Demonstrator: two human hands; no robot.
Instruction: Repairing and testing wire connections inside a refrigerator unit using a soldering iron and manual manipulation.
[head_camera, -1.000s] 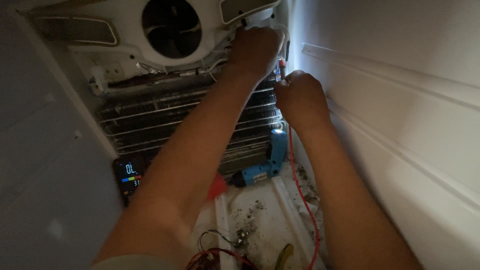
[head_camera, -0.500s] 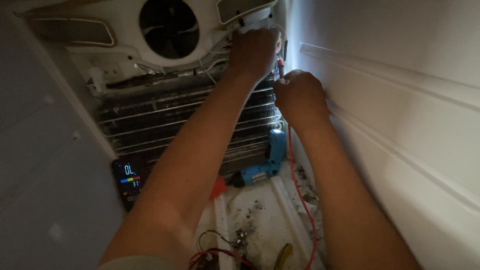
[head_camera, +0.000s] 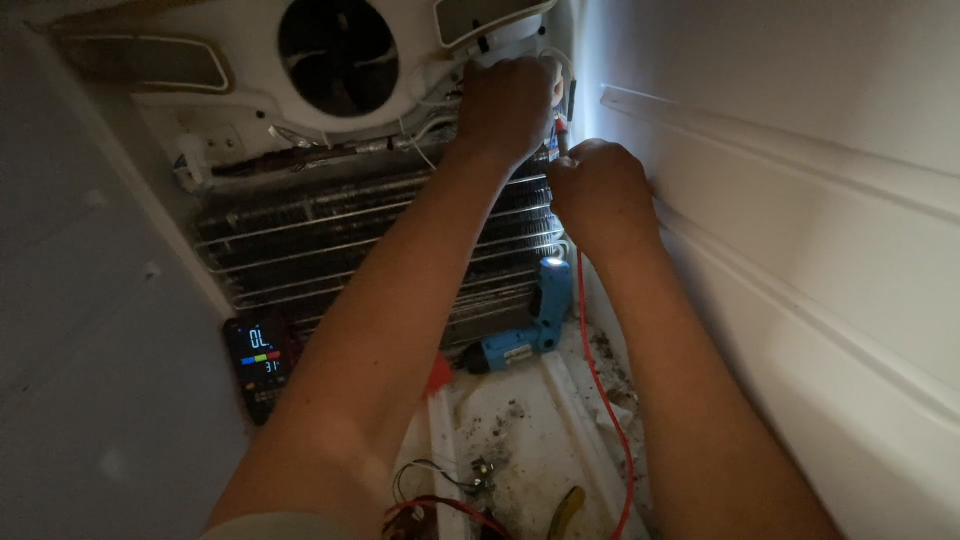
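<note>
Both arms reach up into the back of an opened freezer compartment. The left hand (head_camera: 507, 105) is curled shut at the top right corner of the white fan housing (head_camera: 250, 90), its fingers wrapped round something small there; what it grips is hidden behind the knuckles. White wires (head_camera: 425, 130) trail away to the left of this hand along the lower edge of the housing.

The right hand (head_camera: 600, 195) sits just below and to the right of the left one, close to it, also closed into a fist. It pinches a probe (head_camera: 562, 128) whose tip points up toward the left hand's fingers. A red lead (head_camera: 600, 380) drops from under this hand, runs down along the forearm and curves toward the floor of the compartment.

Below both hands lies the coil (head_camera: 300, 240), a rack of dark fins and metal tubes that passes behind the left forearm. Under the right hand, a blue screwdriver (head_camera: 525, 335) leans against the bottom of the coil, its handle upright and its body pointing left. Well down and left of the left hand, a meter (head_camera: 258, 362) stands against the coil with its screen lit. The fan (head_camera: 338, 52) is up and left of the left hand. Debris (head_camera: 510, 420) is scattered on the floor beneath the arms, and the white side wall (head_camera: 800, 250) stands just right of the right hand.
</note>
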